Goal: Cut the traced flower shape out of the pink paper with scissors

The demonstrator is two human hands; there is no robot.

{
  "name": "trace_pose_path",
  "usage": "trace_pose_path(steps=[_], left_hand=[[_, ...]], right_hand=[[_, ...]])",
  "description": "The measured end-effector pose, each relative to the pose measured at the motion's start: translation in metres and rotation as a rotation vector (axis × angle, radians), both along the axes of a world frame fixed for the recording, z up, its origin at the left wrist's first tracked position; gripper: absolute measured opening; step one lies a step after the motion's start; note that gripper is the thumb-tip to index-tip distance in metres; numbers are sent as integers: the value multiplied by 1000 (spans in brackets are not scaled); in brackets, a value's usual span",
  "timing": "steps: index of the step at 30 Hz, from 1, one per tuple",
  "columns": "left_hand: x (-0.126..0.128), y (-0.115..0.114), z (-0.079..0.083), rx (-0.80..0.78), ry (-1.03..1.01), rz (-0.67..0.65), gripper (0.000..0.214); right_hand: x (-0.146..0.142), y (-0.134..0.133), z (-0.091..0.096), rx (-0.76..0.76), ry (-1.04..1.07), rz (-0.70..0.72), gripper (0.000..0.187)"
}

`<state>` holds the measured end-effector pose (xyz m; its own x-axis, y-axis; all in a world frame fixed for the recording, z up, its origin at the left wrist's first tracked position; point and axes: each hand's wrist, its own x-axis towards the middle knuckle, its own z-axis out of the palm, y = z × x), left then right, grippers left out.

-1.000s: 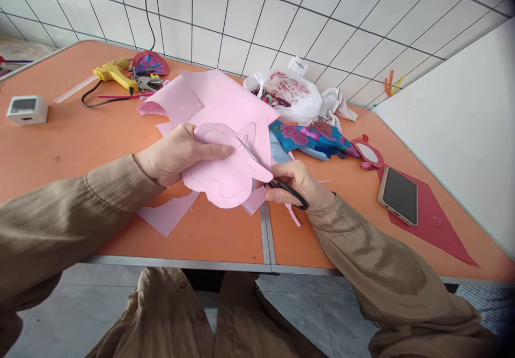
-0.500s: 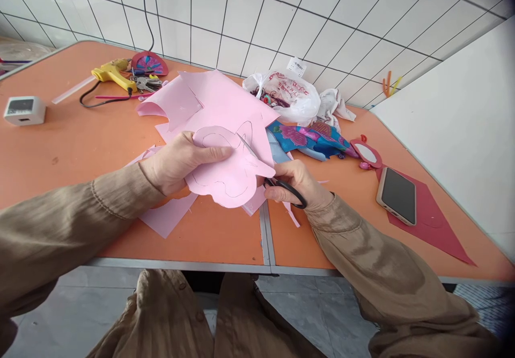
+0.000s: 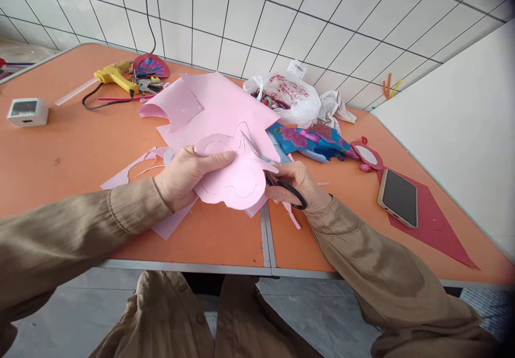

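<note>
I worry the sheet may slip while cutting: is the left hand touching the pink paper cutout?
Touching. The head view shows the left hand pinching the pink paper cutout, thumb flat across its top. The right hand holds scissors.

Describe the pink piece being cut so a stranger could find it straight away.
Start at the orange table; near its front edge, by the metal seam, the left hand holds a pink sheet while the right hand works black-handled scissors into it. Unlike the larger pink sheets lying behind it, this one carries a pencilled curvy outline.
</note>
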<state>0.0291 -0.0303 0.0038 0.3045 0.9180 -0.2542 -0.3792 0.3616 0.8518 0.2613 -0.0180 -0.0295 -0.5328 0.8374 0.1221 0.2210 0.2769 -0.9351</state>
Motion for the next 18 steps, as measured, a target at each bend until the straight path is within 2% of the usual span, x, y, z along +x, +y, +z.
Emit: trace_pose_path(steps=[5,10,18], left_hand=[[2,-5,-6,34,-20,25,29],[6,-8,-8,34,-29,41,31],[9,-11,-14,42,-87,64,31]], right_hand=[[-4,-2,5,5,3,-15,44],[-5,-1,3,30,37,-31,45],[-9,-6,11,-4,53,2,45]])
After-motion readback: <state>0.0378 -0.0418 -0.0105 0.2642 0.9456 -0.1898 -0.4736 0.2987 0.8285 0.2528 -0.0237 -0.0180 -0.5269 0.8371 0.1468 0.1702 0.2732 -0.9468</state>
